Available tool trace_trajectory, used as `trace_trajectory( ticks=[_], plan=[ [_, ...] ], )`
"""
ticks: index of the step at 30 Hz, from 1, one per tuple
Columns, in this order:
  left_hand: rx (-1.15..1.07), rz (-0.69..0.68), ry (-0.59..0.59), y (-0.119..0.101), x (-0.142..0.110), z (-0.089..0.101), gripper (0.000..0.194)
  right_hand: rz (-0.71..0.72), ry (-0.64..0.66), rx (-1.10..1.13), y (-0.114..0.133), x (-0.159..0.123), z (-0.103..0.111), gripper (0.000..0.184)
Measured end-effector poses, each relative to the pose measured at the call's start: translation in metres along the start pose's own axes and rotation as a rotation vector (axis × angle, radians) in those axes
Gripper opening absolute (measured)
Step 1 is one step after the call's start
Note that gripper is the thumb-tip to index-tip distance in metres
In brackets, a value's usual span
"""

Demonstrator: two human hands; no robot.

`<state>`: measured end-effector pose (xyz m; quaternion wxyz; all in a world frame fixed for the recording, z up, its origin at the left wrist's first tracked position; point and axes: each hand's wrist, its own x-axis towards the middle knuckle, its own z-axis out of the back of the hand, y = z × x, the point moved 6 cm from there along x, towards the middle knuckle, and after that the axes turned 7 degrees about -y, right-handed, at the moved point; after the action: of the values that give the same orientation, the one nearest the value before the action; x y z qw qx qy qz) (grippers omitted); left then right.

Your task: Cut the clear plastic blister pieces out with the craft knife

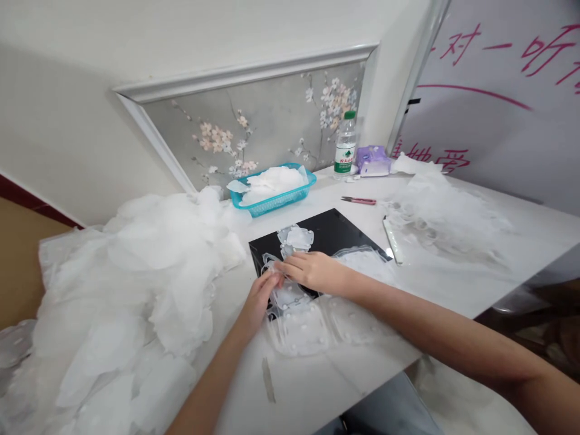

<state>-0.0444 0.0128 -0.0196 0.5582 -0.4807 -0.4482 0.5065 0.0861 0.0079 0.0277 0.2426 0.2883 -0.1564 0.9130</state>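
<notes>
My left hand (pixel 263 291) and my right hand (pixel 308 270) meet over the left side of a glossy black board (pixel 333 226). Their fingers are pinched together at the upper edge of a translucent plastic sheet (pixel 290 296) with small round bumps. The fingertips partly cover that edge. Just beyond them, smaller clear pieces (pixel 296 237) with scalloped edges lie on the board. More translucent sheets (pixel 306 329) overlap on the white table in front of the hands. Under my right forearm, a whitish sheet stack (pixel 365 261) rests partly on the board.
Left of the board is a large heap of thin white sheets (pixel 149 260). Behind stand a blue basket (pixel 276 202), a water bottle (pixel 345 148) and a purple packet (pixel 374 160). Red-handled snips (pixel 359 200), a white-handled cutter (pixel 392 241) and a translucent pile (pixel 453 211) lie right.
</notes>
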Motion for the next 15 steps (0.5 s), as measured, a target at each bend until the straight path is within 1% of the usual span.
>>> trace_trajectory(
  ticks=[2, 5, 10, 15],
  plan=[
    [0.016, -0.005, -0.007, 0.002, 0.001, 0.001, 0.035, 0.011, 0.004, 0.023, 0.002, 0.000, -0.002, 0.029],
    [0.043, -0.006, -0.006, 0.001, 0.002, 0.001, 0.036, -0.025, 0.001, 0.063, -0.002, 0.000, -0.002, 0.027],
    [0.069, 0.008, 0.000, -0.006, 0.004, -0.003, 0.036, -0.144, -0.022, 0.159, -0.015, 0.000, 0.000, 0.023],
    [0.059, 0.026, 0.008, -0.007, 0.005, -0.006, 0.036, -0.284, -0.068, 0.278, -0.023, 0.001, 0.003, 0.025]
  ],
)
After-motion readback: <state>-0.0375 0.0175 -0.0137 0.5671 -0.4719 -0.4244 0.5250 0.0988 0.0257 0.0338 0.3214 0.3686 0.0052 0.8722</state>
